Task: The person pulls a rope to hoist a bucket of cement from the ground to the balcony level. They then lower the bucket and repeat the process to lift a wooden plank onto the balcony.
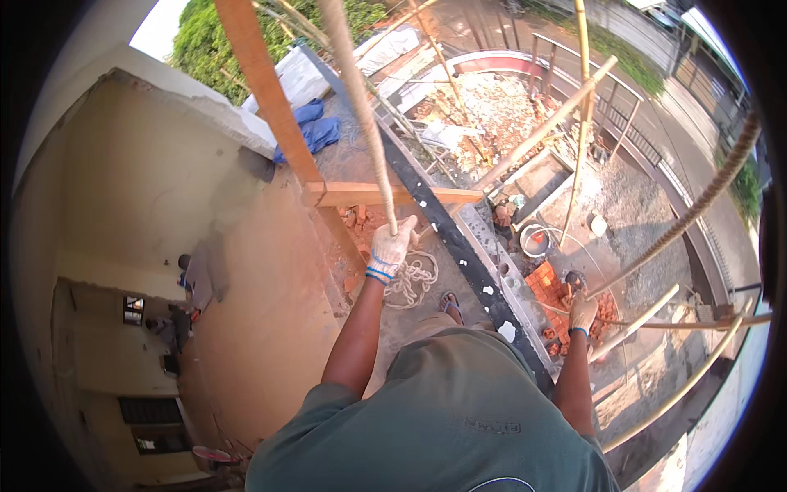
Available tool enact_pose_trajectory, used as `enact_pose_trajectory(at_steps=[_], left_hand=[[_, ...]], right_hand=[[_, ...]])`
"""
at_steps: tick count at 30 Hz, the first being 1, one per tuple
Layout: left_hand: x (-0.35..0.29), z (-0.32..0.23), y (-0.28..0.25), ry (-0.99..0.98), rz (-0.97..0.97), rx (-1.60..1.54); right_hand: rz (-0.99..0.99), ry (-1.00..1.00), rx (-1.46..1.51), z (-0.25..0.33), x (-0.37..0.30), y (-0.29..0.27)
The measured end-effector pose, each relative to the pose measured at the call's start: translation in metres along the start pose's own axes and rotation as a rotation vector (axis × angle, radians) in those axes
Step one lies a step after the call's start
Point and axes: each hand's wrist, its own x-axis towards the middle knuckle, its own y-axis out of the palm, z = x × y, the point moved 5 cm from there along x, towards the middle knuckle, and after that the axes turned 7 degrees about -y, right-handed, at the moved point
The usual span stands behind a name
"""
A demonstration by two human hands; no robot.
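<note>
Head view looks down past the person's shirt at two gloved hands set well apart, each at a rope. The left hand is curled around the pale rope, whose long axis climbs steeply from the glove to the upper edge, leaning slightly left and passing in front of a timber crossbar. A loose coil lies just below that hand, near a sandalled foot.

Across the black ledge, the right hand appears closed on the thick brown rope, though its fingers are too small to make out. That rope slants up and away to the right, so the two lines spread apart as they rise. The left hand is clearly the nearer to the pale rope and its coil; the right reaches out beyond the ledge, over orange bricks visible below. Whether both lines are one rope cannot be told.
</note>
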Motion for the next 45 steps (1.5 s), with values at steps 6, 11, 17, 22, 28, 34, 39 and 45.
enact_pose_trajectory(at_steps=[6, 11, 17, 22, 28, 34, 39, 45], left_hand=[[-0.013, 0.002, 0.014, 0.054, 0.051, 0.062], [-0.038, -0.001, 0.004, 0.013, 0.117, -0.019], [-0.023, 0.017, 0.021, 0.025, 0.187, -0.201], [-0.002, 0.033, 0.055, -0.014, 0.237, -0.190], [-0.002, 0.006, 0.097, 0.518, 0.171, 0.129], [-0.028, 0.009, 0.131, 0.534, 0.074, 0.311], [-0.056, 0.005, 0.123, 0.403, 0.150, 0.117], [-0.088, 0.009, 0.034, 0.270, 0.094, -0.020]], right_hand=[[0.017, -0.075, -0.242, 0.005, -0.017, -0.021], [-0.134, -0.058, -0.207, -0.025, 0.002, -0.053], [-0.107, -0.004, -0.306, -0.033, -0.005, -0.080], [-0.053, 0.045, -0.282, 0.015, -0.056, -0.071], [-0.193, 0.011, -0.401, -0.037, -0.036, -0.098], [-0.083, 0.066, -0.563, 0.032, -0.082, -0.071], [0.134, -0.052, -0.619, 0.044, -0.065, -0.019], [0.364, -0.138, -0.634, 0.074, -0.054, 0.058]])
